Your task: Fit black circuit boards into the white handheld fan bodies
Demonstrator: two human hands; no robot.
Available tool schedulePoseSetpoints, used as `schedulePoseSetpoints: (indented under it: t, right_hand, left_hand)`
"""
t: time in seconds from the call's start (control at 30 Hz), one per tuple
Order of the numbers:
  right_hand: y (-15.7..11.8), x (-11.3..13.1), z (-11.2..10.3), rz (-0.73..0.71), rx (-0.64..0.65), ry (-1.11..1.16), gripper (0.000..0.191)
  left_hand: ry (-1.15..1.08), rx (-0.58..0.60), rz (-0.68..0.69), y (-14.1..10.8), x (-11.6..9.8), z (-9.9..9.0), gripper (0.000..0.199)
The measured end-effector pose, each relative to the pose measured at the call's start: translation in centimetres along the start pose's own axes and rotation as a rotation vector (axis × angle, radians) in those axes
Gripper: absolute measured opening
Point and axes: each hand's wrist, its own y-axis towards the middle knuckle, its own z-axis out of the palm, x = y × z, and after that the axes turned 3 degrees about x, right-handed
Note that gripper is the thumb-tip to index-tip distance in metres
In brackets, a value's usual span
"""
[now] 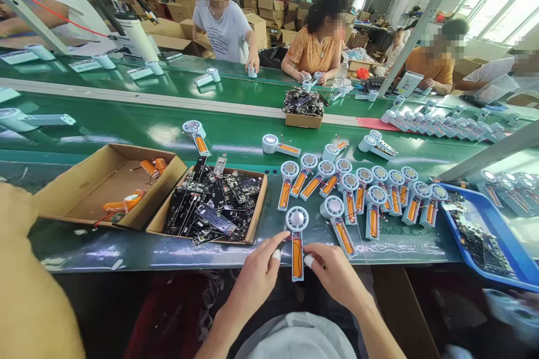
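At the near edge of the tabletop (143, 252), one small fan (297, 219) is held by its handle in the narrow grip of left hand (255, 275) and right hand (339, 275); orange battery (297, 258) already lies inside, but no circuit board covers it.

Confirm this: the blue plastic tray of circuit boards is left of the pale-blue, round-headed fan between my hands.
No: the head view shows the blue plastic tray right of the pale-blue, round-headed fan, which is between the left hand and right hand.
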Motion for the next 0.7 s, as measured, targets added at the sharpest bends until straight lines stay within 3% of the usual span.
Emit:
schedulePoseSetpoints:
  t: [0.17,0.23,0.3,0.4,0.5,0.57,0.7]
  right_hand:
    - [1.4,-0.2,1.0,-0.148,-0.322,0.049,0.025]
    - [2.3,0.2,1.6,-0.198,-0.358,0.122,0.024]
    - [3.0,0.8,2.5,-0.145,-0.356,0.284,0.021]
    - [3.8,1.4,3.5,-0.017,-0.326,0.564,0.019]
    - [4.1,1.5,3.9,-0.002,-0.267,0.712,0.020]
    - [4.0,1.6,3.9,-0.043,-0.258,0.680,0.018]
    - [3.6,1.7,3.9,-0.145,-0.382,0.328,0.021]
  left_hand:
    - [0.373,0.029,0.016,-0.8,-0.2,0.4,0.061]
    - [0.491,0.067,0.012,-1.1,-0.4,0.4,0.067]
    - [0.534,0.090,0.020,-1.2,-0.6,0.3,0.070]
    - [0.443,0.054,0.038,-1.1,-0.7,0.3,0.065]
    - [0.238,-0.041,0.061,-0.8,-0.4,0.5,0.057]
    - [0.113,-0.095,0.061,-0.6,-0.2,0.7,0.055]
    - [-0.113,-0.167,-0.061,-0.5,-0.2,1.3,0.044]
